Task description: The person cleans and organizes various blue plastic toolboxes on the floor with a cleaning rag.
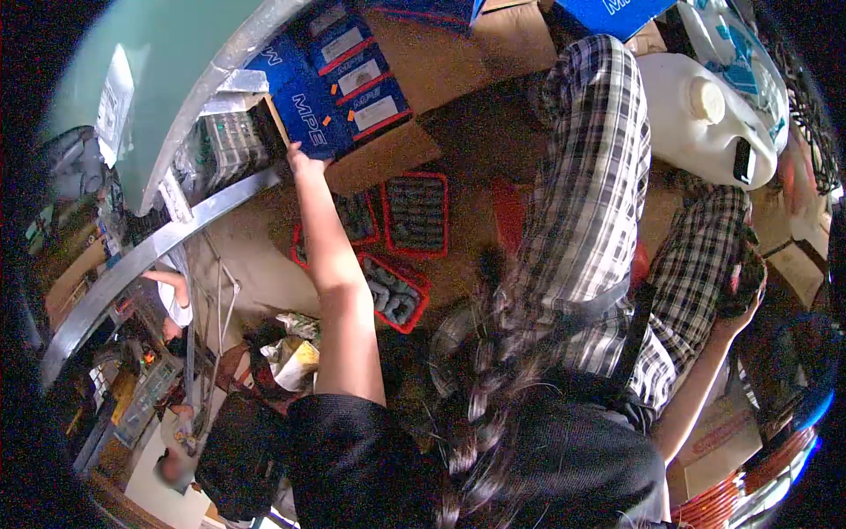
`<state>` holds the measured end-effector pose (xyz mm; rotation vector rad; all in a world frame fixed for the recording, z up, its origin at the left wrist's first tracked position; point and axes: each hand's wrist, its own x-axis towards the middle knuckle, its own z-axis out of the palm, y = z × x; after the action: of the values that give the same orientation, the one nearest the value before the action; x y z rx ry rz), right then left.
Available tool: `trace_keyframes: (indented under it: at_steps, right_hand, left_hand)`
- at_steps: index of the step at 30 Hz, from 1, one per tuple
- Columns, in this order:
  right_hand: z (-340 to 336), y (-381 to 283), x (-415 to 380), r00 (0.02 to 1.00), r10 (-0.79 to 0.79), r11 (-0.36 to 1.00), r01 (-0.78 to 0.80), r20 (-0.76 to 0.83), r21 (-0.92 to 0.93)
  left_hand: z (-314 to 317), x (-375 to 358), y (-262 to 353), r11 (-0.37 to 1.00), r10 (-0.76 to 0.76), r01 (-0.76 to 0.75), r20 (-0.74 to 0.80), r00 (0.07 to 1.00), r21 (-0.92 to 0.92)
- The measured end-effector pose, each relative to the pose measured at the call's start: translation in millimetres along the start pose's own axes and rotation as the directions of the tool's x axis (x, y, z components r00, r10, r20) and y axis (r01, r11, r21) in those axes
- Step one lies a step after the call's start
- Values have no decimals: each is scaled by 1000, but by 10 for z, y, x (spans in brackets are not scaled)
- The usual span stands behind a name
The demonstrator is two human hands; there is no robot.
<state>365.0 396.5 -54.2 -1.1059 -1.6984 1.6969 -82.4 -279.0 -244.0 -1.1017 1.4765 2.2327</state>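
My left hand (307, 160) reaches forward to the near edge of a blue box (304, 110) marked "MPE", its fingers closed at the corner. Several blue boxes with white labels (359, 78) are packed alongside it, by an open cardboard flap (388, 157). Low at the right side, my right hand (749, 304) is partly in shadow beside my plaid-trousered leg. Its fingers are curled against a dark object (740, 280) with a bit of red, whose kind I cannot make out.
Red-rimmed trays (417, 214) of dark grey parts lie on the floor ahead. A white plastic jug (696, 115) stands beyond my knees. A curved metal table edge (167, 234) runs along the left. Other people (174, 295) are at the far left. Copper-coloured coils (714, 501) sit lower right.
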Motion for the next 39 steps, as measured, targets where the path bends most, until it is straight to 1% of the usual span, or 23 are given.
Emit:
trace_keyframes:
  at_steps: [1,2,4,6,8,9,11,12,13,14,15,17,18,21,24,25,27,30,35,39]
  right_hand:
    - [1,7,-4,1000,-14,1000,13,-11,-13]
    - [-23,24,11,1000,-18,1000,18,0,9]
    - [-87,53,31,1000,-1,998,1,1,68]
    - [-128,88,24,999,41,989,-37,-24,146]
    - [-135,96,18,999,11,993,-15,31,115]
    - [-135,87,11,998,-5,995,-1,61,98]
    - [-140,100,-6,999,7,984,-13,32,177]
    - [-137,108,-8,1000,13,976,-17,19,216]
    - [-138,111,-10,1000,28,978,-25,-13,206]
    - [-138,114,-9,998,44,980,-34,-44,196]
    - [-112,100,-6,995,58,982,-44,-75,186]
    - [-59,81,-1,995,36,993,-26,-89,115]
    - [-38,73,-8,995,25,997,-18,-97,79]
    - [-109,123,-10,999,-26,991,32,-47,130]
    - [-41,67,-14,997,40,993,-32,-70,114]
    - [-49,72,-11,996,40,992,-30,-83,119]
    - [-88,91,-10,993,39,991,-24,-109,128]
    - [-115,122,-1,996,21,994,-11,-88,109]
    - [-132,92,26,996,41,997,-35,-82,67]
    - [-30,14,26,997,43,991,-35,-68,126]
  left_hand:
    - [106,-155,70,996,-84,85,16,996,-22]
    - [148,-184,96,993,-107,109,45,993,-34]
    - [202,-205,144,993,-99,106,108,989,-56]
    - [264,-164,103,994,-26,46,188,982,-98]
    - [309,-120,-8,986,90,-44,290,953,-163]
    - [318,-127,-86,974,154,-83,352,923,-209]
    - [329,-134,-199,945,266,-128,477,838,-302]
    - [346,-138,-242,931,304,-134,518,799,-340]
    - [336,-166,-288,919,334,-139,538,774,-370]
    - [367,-155,-326,910,356,-162,521,776,-381]
    - [368,-139,-355,907,360,-197,442,822,-372]
    - [370,-105,-390,914,338,-260,230,912,-311]
    - [376,-86,-403,919,327,-281,135,936,-278]
    - [311,-108,-440,933,300,-313,-97,949,-179]
    - [313,-126,-463,940,291,-326,-262,920,-102]
    - [313,-134,-472,942,290,-327,-302,908,-79]
    - [312,-145,-492,945,284,-322,-361,888,-50]
    - [295,-152,-495,950,278,-313,-415,866,-18]
    - [182,-106,-425,960,247,-278,-427,870,-11]
    - [47,-224,-407,967,230,-255,-392,891,-14]
